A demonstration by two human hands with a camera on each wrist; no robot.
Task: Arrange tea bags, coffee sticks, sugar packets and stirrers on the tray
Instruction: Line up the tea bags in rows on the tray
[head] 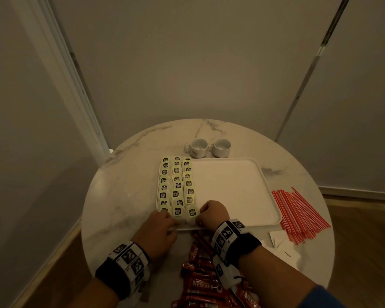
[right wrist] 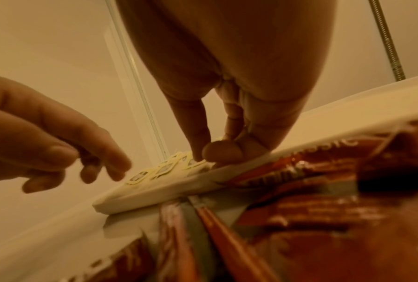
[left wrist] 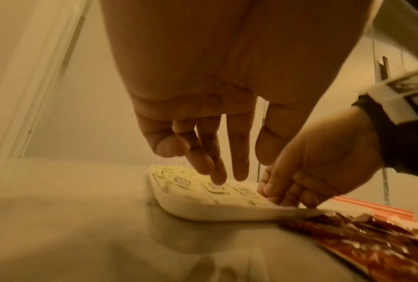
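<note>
A white tray (head: 231, 192) carries three columns of yellow-green tea bags (head: 177, 185) on its left part; the rest of it is bare. My left hand (head: 166, 217) reaches over the tray's near rim (left wrist: 203, 209), its straight fingers (left wrist: 217, 171) touching the nearest tea bags (left wrist: 179, 181). My right hand (head: 209, 210) is curled beside it, thumb and forefinger (right wrist: 203, 154) pinching the nearest tea bag (head: 192, 212) of the right column. Red coffee sticks (head: 200, 283) lie heaped in front of the tray, under my right wrist. Red-and-white stirrers (head: 298, 214) and white sugar packets (head: 285, 245) lie to the right.
Two white cups (head: 198, 147) (head: 221, 147) stand behind the tray on the round marble table (head: 120, 196). Walls close in behind and to the left. The coffee sticks (right wrist: 299, 209) touch the tray's near rim (right wrist: 155, 194).
</note>
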